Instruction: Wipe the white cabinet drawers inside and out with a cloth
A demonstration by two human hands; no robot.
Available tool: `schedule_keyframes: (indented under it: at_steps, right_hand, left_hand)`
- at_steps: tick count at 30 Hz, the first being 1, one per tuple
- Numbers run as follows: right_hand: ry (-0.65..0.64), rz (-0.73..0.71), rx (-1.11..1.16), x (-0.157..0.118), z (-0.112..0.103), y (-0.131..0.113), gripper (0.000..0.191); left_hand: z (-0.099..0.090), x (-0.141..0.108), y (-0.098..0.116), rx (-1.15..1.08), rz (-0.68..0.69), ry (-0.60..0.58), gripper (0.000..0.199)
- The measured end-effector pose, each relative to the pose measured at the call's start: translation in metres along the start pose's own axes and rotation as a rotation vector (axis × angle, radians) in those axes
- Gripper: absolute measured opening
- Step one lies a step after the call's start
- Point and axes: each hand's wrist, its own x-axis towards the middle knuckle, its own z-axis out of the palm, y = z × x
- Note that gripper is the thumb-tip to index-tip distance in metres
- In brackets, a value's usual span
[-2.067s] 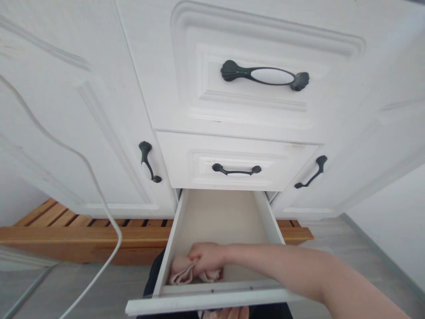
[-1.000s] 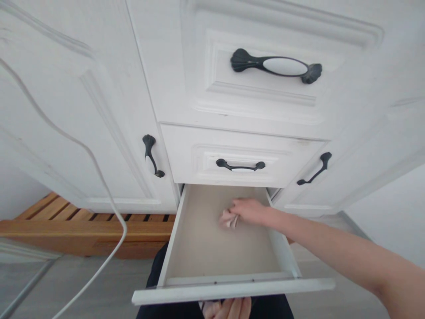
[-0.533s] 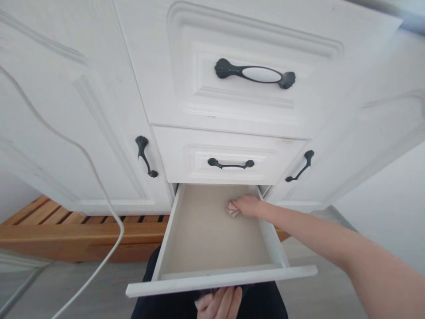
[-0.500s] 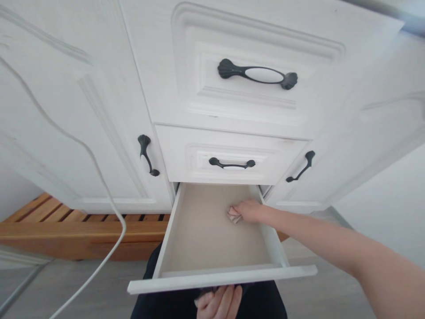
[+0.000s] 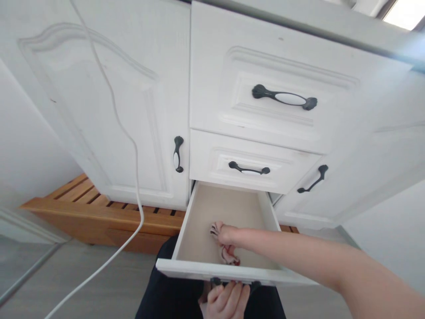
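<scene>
The bottom drawer is pulled out, with a pale beige inside. My right hand is down in it, closed on a crumpled pinkish striped cloth pressed against the drawer's floor. Part of the cloth trails toward the drawer's front, and part pokes out left of my fingers. At the bottom of the view, my left hand has its fingers wrapped round the drawer's dark handle. Most of that handle is hidden behind the fingers.
Two closed drawers with dark handles sit above. Cabinet doors flank them. A white cable hangs down at the left. Beneath the cabinet runs a slatted wooden platform. My dark-clothed legs are under the drawer.
My right hand has moved with the cloth toward the drawer's front left. More of the cloth shows. The head view has shifted, placing the cabinet further right. My left hand stays at the drawer front.
</scene>
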Motion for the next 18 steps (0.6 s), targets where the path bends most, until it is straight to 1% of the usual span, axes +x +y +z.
schedule_keyframes:
  at_steps: [3,5,6,8,10,11,13,14,15,17,18]
  right_hand:
    - [-0.038,-0.008,0.129,0.003,0.037,-0.047,0.028]
    - [-0.03,-0.039,0.227,0.001,0.053,-0.066,0.022]
    - [-0.039,-0.048,0.271,-0.001,0.057,-0.07,0.022]
    - [-0.094,-0.058,0.333,-0.006,0.057,-0.071,0.022]
    - [-0.172,-0.094,0.365,-0.013,0.05,-0.064,0.021]
    - [-0.196,-0.135,0.374,-0.018,0.046,-0.06,0.02]
    - [-0.208,-0.239,0.391,-0.029,0.036,-0.052,0.021]
    - [-0.21,-0.312,0.372,-0.035,0.031,-0.05,0.02]
    - [-0.206,-0.417,0.307,-0.041,0.027,-0.049,0.019]
    - [-0.194,-0.684,0.056,-0.051,0.018,-0.049,0.012]
    - [-0.194,-0.807,-0.096,-0.054,0.015,-0.051,0.01]
  left_hand:
    - [0.006,0.001,-0.001,0.01,0.024,0.072,0.022]
    - [0.011,-0.006,-0.001,0.023,0.038,0.099,0.018]
    - [0.013,-0.011,0.0,0.033,0.029,0.105,0.016]
    - [0.018,-0.02,0.003,0.053,-0.016,0.1,0.015]
    - [0.021,-0.027,0.006,0.073,-0.051,0.104,0.017]
    - [0.021,-0.029,0.007,0.08,-0.059,0.113,0.018]
    - [0.02,-0.029,0.006,0.085,-0.035,0.116,0.02]
    - [0.019,-0.027,0.005,0.082,-0.011,0.101,0.021]
    - [0.017,-0.024,0.003,0.074,0.012,0.074,0.02]
    - [0.013,-0.018,-0.001,0.052,0.044,0.026,0.018]
    - [0.012,-0.015,-0.003,0.044,0.049,0.028,0.017]
